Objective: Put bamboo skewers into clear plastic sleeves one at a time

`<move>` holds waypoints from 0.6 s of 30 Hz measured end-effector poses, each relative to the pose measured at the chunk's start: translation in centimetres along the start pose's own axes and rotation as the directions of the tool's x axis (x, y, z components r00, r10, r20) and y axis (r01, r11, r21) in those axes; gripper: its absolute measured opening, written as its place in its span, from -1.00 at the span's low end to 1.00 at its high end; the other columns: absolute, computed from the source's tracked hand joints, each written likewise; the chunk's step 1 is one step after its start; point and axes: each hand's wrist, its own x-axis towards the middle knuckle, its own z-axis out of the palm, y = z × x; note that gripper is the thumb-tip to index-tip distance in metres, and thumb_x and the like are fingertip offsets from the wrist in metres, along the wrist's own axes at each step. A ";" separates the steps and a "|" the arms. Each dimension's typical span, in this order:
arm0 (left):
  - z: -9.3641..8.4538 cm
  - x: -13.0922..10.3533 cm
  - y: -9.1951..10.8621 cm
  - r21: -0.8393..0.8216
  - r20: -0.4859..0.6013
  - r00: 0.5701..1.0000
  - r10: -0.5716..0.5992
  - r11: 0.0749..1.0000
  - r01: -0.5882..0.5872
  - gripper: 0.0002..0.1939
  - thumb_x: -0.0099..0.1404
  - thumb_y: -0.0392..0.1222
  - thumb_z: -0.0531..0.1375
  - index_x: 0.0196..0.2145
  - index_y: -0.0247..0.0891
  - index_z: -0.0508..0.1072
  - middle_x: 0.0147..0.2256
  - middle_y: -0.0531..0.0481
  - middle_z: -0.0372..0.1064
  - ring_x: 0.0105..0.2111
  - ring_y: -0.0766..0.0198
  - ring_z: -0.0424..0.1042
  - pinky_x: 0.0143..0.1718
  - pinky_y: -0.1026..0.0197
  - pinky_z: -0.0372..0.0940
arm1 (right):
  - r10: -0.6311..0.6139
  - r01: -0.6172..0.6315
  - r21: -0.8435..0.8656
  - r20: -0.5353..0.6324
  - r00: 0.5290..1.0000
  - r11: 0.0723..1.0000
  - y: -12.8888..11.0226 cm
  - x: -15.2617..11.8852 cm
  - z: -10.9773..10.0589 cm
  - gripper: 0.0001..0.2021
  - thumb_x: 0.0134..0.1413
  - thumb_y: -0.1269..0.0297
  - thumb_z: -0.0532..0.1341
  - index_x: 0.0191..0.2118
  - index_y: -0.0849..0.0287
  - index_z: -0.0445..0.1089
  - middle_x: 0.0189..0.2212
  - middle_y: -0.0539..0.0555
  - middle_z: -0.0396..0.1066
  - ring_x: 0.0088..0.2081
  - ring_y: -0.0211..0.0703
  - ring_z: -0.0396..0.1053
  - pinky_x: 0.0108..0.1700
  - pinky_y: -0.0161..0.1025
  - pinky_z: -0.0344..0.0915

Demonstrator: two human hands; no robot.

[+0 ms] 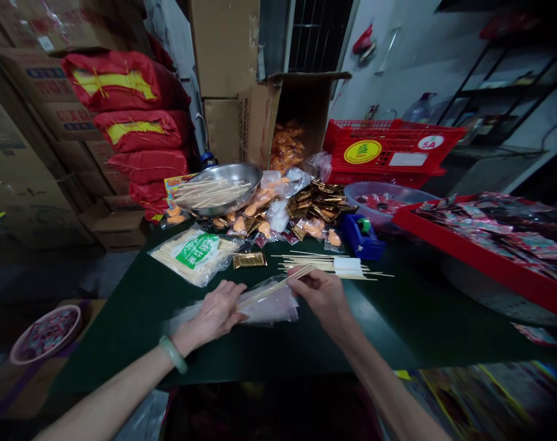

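Two hands are working thin bamboo skewers against a clear plastic bag on a dark green counter.

The right hand (pixel 323 294) is pinching a small bundle of pale bamboo skewers (pixel 273 286) near its end, fingers pressed together, while the left hand (pixel 215 313) is lying with spread fingers on the flat clear plastic bag (pixel 271 306), pinning it down. Both are sitting at the counter (pixel 122 331) centre. At twelve o'clock more loose skewers (pixel 328 264) are lying; at ten o'clock a sealed skewer packet with a green label (pixel 196 252). The sticks look light, stiff and snappable, best gripped mid-bundle; the bag looks slippery and limp, best taken at its mouth.
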 end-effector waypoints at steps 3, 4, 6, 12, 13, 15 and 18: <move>0.1 0.0 -0.5 -0.021 0.019 1.000 0.004 1.000 -0.004 -0.61 0.24 -0.11 0.08 0.01 -0.23 0.17 -0.14 -0.12 0.19 -0.13 0.13 0.20 -0.14 0.09 0.22 | -0.016 0.015 0.061 0.018 1.000 0.998 -0.9 0.7 -1.7 -0.76 -0.38 0.28 0.36 -0.43 0.22 0.46 -0.50 0.04 0.45 -0.52 -0.25 0.35 -0.49 -0.27 0.37; -0.1 0.1 -0.4 -0.025 0.025 1.000 0.012 1.000 -0.011 -0.63 0.24 -0.11 0.08 -0.02 -0.25 0.19 -0.16 -0.11 0.20 -0.15 0.14 0.20 -0.16 0.10 0.22 | -0.028 0.026 0.076 0.028 0.999 0.997 -1.3 0.8 -1.9 -0.76 -0.37 0.29 0.36 -0.41 0.21 0.46 -0.47 0.04 0.45 -0.50 -0.25 0.36 -0.47 -0.27 0.38; -0.6 0.3 -0.1 -0.039 0.037 0.999 0.010 0.999 -0.009 -0.66 0.23 -0.12 0.09 -0.06 -0.27 0.23 -0.20 -0.10 0.21 -0.18 0.16 0.20 -0.19 0.12 0.21 | -0.055 0.048 0.086 0.073 0.996 0.995 -2.3 0.9 -2.1 -0.76 -0.34 0.33 0.35 -0.38 0.20 0.47 -0.41 0.04 0.45 -0.45 -0.25 0.38 -0.42 -0.26 0.40; -1.0 0.2 0.3 -0.067 0.042 0.998 -0.044 0.997 0.047 -0.68 0.18 -0.14 0.15 -0.11 -0.28 0.28 -0.22 -0.09 0.23 -0.25 0.19 0.24 -0.25 0.16 0.22 | -0.167 0.167 0.015 0.025 0.986 0.986 -5.5 2.9 -2.0 -0.85 -0.32 0.37 0.31 -0.46 0.23 0.45 -0.54 0.00 0.41 -0.60 -0.31 0.32 -0.51 -0.28 0.33; -0.9 0.1 0.2 -0.067 0.033 0.998 -0.047 0.997 0.049 -0.68 0.18 -0.14 0.15 -0.12 -0.29 0.28 -0.22 -0.10 0.23 -0.25 0.18 0.25 -0.26 0.16 0.23 | -0.205 0.206 0.000 -0.049 0.977 0.979 -6.1 3.6 -2.1 -0.87 -0.32 0.36 0.30 -0.48 0.23 0.44 -0.56 -0.01 0.41 -0.63 -0.32 0.29 -0.55 -0.29 0.30; -0.7 -0.2 -0.1 -0.070 0.022 0.999 -0.047 0.996 0.048 -0.71 0.17 -0.14 0.15 -0.16 -0.32 0.30 -0.23 -0.11 0.24 -0.26 0.18 0.26 -0.26 0.15 0.24 | -0.311 0.306 -0.057 -0.186 0.932 0.950 -7.3 5.2 -2.4 -0.87 -0.30 0.33 0.29 -0.49 0.23 0.42 -0.58 -0.02 0.39 -0.64 -0.32 0.26 -0.57 -0.30 0.26; -1.1 0.2 -0.4 -0.091 0.014 0.999 -0.042 0.995 0.043 -0.66 0.11 -0.14 0.20 -0.16 -0.33 0.32 -0.22 -0.13 0.26 -0.24 0.15 0.27 -0.24 0.11 0.25 | -0.469 0.438 -0.189 -0.170 0.867 0.879 -9.2 7.2 -2.3 -0.85 -0.29 0.37 0.26 -0.44 0.21 0.41 -0.62 -0.06 0.36 -0.59 -0.30 0.28 -0.52 -0.31 0.24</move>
